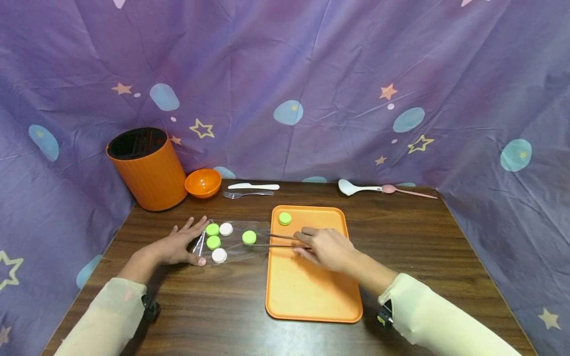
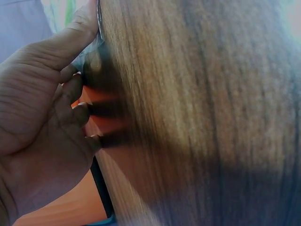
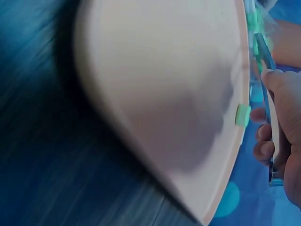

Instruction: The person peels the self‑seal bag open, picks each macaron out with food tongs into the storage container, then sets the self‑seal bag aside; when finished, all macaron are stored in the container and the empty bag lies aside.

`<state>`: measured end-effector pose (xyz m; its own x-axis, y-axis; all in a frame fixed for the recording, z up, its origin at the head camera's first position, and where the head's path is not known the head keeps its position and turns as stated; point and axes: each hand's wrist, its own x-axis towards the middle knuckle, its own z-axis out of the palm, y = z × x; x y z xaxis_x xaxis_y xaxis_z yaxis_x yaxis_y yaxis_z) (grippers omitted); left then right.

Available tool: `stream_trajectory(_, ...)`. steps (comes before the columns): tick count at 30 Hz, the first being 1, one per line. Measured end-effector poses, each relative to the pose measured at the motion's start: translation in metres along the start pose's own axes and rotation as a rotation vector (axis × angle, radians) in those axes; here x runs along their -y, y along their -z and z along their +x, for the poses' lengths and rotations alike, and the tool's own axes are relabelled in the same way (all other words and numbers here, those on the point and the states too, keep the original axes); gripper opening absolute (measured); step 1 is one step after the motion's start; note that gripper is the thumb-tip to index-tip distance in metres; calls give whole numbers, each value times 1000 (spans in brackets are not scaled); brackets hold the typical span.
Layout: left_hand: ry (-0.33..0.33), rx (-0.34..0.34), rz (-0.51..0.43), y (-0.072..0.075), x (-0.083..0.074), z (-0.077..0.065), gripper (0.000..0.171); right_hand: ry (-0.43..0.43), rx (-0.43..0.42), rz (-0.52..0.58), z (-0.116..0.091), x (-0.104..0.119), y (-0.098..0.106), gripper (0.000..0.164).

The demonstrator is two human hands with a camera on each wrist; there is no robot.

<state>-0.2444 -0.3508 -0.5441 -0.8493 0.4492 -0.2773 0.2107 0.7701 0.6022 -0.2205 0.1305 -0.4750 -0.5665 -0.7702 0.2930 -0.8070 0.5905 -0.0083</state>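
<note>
My right hand (image 1: 327, 247) grips metal tongs (image 3: 277, 141) over the orange tray (image 1: 311, 296). The tong arms point left, with their tips on either side of a green round cap (image 1: 249, 238) above clear plastic packaging (image 1: 262, 226). On that plastic sit two more green caps (image 1: 213, 243) and two white caps (image 1: 226, 229). Spread at the packaging's left end is my left hand (image 1: 175, 245), its thumb and fingers touching the edge. One green cap (image 1: 285, 218) lies in the tray's upper left corner, and shows near the rim in the right wrist view.
An orange knife block (image 1: 149, 173) stands at the back left beside an orange bowl (image 1: 203, 183). Along the back lie a white knife (image 1: 254, 186), a fork (image 1: 248, 194), a white ladle (image 1: 349, 188) and a pink spoon (image 1: 409, 191). A purple curtain (image 1: 249, 59) hangs behind the table.
</note>
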Motion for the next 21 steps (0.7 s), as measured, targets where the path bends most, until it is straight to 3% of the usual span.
stream_trajectory(9, 7, 11, -5, 0, 1, 3, 141, -40, -18, -29, -20, -18, 10, 27)
stream_trajectory(21, 0, 0, 22, 1, -12, -4, 139, -179, -48, -49, -54, -53, 23, 31)
